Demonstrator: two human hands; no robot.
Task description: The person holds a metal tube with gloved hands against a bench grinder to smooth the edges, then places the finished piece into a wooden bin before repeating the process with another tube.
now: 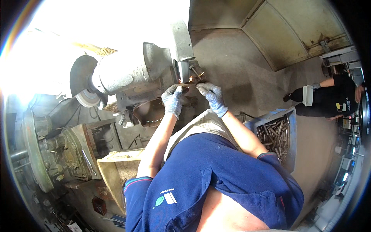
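Note:
Both my hands wear thin bluish-grey gloves, darkened at the fingers. My left hand and my right hand pinch opposite ends of a thin, dark metal piece. This piece sits at the lower edge of a grinding wheel, and orange sparks show right there. The wheel is on the right end of a large grey bench grinder, partly under a metal guard. What exact shape the piece has is too small to tell, and my fingers cover its ends.
A blue-grey bin full of metal rods stands by my right arm. On my left are a yellowish box, a green machine and the grinder's second wheel. At far right, another person in dark clothes holds a white tray.

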